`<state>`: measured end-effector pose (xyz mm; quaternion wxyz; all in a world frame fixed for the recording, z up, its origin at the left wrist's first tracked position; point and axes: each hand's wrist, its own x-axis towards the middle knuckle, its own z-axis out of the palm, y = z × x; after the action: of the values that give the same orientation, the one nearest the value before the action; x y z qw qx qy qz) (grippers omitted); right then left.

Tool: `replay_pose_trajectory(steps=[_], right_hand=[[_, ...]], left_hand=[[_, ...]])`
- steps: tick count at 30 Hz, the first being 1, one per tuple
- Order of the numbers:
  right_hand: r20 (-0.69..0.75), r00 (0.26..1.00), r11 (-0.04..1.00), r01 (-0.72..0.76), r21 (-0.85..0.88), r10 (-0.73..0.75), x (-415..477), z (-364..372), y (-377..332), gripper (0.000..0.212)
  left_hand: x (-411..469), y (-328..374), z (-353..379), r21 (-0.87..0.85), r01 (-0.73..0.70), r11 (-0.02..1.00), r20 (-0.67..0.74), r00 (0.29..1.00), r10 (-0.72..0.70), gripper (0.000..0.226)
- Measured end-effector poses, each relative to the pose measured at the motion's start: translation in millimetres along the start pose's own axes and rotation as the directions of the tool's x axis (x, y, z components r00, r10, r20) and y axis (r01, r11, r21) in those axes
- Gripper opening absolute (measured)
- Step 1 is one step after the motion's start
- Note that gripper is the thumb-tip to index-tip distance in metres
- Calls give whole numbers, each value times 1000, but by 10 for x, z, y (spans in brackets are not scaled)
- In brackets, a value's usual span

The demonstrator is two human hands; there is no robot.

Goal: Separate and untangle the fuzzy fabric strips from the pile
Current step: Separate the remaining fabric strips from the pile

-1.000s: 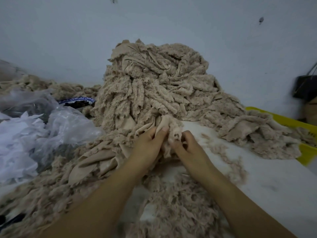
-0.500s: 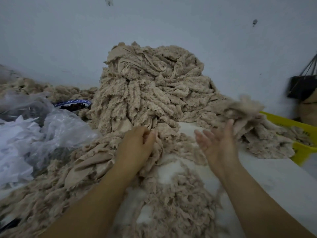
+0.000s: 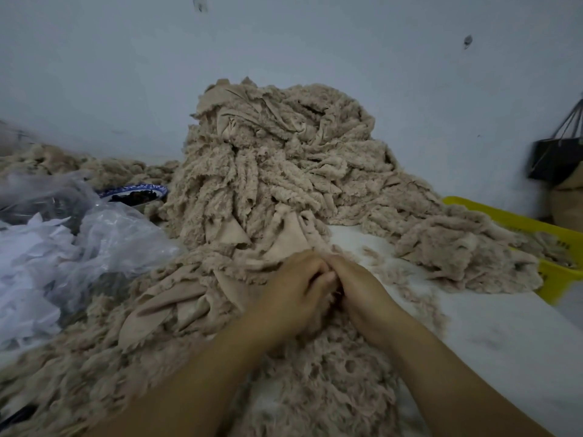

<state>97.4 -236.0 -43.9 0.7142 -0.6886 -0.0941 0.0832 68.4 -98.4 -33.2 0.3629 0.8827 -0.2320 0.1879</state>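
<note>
Broadly, a white counter [image 3: 504, 342] is carrying everything and running back to a pale wall. The pile [image 3: 277, 159] is standing tall at centre against that wall, its fuzzy beige strips [image 3: 239, 184] hanging down the front in tangled ropes, with smooth backing showing in places. A loose layer [image 3: 315, 389] of the same fabric is spreading from the pile's foot toward the camera, under both forearms. A smaller heap [image 3: 457, 247] is lying off to the right, spilling over the rim of a yellow bin [image 3: 561, 279]; probably the separated lot. Crumpled plastic bags [image 3: 104, 241] are sitting at left. The left hand [image 3: 290, 298] and right hand [image 3: 359, 291] are meeting knuckle to knuckle at the pile's foot, the fingers of both curling inward and pinching at the strips there; which strip exactly is hidden by the fingers. Step in hand, as judged: finding and working loose one strip's end. The task is looking far from finished, the pile standing nearly whole. Next move is likely calling for the hands to draw apart, one pinning the neighbours down while the other is teasing a single strip out slowly, since the fuzz is apt to snag.
</note>
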Motion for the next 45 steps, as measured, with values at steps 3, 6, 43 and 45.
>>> replay_pose_trajectory(steps=[3, 6, 43, 45], right_hand=[[-190, 982, 993, -40, -113, 18, -2, -42, -32, 36], [-302, 949, 951, -9, -309, -89, 7, -67, -48, 48], [148, 985, 926, 136, -352, -88, -207, 185, -23, 46], [71, 991, 959, 129, -253, -114, -162, 171, -50, 59]], left_hand=[[-8, 31, 63, -84, -37, 996, 77, 996, 44, 21], [6, 13, 34, -73, 14, 997, 92, 996, -7, 34], [166, 39, -243, -919, 394, 10, 287, 684, -671, 35], [138, 94, -137, -847, 433, 308, 150, 751, -643, 32]])
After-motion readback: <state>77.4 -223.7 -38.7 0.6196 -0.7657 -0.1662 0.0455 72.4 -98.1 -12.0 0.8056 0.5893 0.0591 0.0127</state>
